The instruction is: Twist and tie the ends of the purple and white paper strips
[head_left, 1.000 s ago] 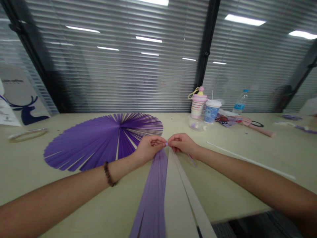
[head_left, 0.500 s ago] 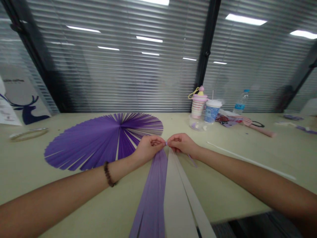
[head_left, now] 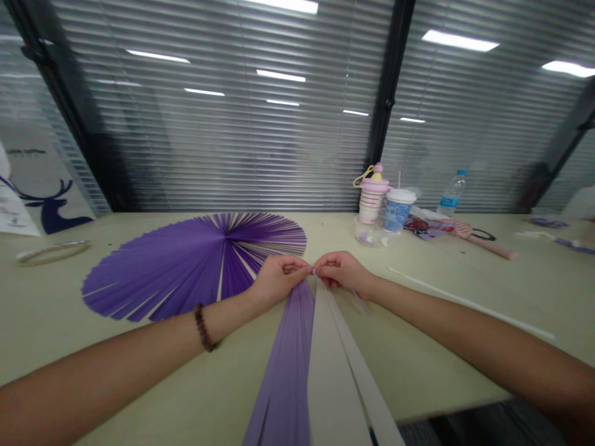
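My left hand [head_left: 284,277] and my right hand [head_left: 341,271] nearly touch at the centre, fingers pinched on a small light-purple tie between them. Below the fingertips, a bundle of light-purple strips [head_left: 287,371] and white strips [head_left: 334,371] fans out toward me and past the table's front edge. A thin purple end [head_left: 361,302] hangs beneath my right hand. Behind my left hand, a big round fan of dark-purple strips [head_left: 171,266] lies spread on the table. The exact grip at the tie is too small to make out.
On the table [head_left: 446,365], a thin white stick [head_left: 469,301] lies to the right. Further back stand a striped cup [head_left: 370,203], a blue cup [head_left: 398,212] and a bottle [head_left: 452,195], with a pink-handled item [head_left: 490,246] nearby. A ring [head_left: 52,253] lies far left.
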{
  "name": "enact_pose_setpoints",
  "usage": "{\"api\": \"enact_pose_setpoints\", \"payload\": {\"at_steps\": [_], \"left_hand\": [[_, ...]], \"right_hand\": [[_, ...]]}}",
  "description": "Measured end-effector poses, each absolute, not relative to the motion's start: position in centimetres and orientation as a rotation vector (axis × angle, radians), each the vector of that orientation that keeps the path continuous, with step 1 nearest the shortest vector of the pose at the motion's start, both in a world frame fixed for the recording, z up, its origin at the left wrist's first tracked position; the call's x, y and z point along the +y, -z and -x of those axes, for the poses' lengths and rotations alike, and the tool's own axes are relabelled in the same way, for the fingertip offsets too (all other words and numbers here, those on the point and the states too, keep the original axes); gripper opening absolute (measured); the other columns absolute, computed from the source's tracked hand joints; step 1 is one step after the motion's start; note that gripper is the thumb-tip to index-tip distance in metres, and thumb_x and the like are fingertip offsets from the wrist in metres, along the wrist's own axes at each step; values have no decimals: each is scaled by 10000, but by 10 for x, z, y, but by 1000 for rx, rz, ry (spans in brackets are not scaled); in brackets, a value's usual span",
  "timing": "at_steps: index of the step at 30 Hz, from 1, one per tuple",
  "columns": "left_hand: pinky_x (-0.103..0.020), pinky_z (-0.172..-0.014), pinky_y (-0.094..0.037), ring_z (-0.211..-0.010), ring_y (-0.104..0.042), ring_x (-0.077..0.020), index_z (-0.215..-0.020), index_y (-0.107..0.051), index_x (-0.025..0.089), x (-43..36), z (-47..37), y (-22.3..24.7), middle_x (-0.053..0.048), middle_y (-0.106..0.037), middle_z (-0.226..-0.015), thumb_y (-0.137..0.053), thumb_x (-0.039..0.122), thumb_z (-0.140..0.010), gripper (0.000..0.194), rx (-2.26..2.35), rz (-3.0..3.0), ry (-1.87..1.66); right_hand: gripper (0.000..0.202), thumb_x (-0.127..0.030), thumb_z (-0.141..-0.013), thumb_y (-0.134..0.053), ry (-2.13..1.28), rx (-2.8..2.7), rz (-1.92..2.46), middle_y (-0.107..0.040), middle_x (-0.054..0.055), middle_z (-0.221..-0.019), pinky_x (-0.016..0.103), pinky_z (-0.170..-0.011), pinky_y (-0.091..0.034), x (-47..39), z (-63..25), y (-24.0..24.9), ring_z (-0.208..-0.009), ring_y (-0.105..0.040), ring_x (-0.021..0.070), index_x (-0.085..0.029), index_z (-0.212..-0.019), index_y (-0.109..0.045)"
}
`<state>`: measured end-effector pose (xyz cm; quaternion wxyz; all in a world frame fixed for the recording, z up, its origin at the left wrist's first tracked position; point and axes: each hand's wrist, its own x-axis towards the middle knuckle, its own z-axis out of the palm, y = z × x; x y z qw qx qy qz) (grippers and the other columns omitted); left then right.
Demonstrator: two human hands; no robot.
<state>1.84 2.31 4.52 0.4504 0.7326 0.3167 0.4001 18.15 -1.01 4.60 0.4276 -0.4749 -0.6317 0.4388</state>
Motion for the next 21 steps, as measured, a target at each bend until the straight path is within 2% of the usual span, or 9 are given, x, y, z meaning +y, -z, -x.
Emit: {"api": "enact_pose_setpoints", "payload": {"at_steps": [15,21], "left_hand": [[-203,-576,-449,-609,-567,-111,-711,-618,127,27,-18,-40,-38,-636,-688,-599,264,-654,149,745,-1928,-1051],[-192,-521,-429,-574,-551,-107,-709,-622,124,27,-17,-41,-41,-633,-671,-593,272,-659,159,749,-2001,-1046]], "right_hand": [[118,-228,-644,-549,-1100,-1524,1179,-495,-42,-467,144,-366,-273,-9,-181,-44,-397,-410,38,-129,-696,-589],[128,-237,-649,-553,-1099,-1541,1175,-496,-41,-473,144,-367,-266,-10,-182,-46,-395,-400,34,-128,-708,-587]]}}
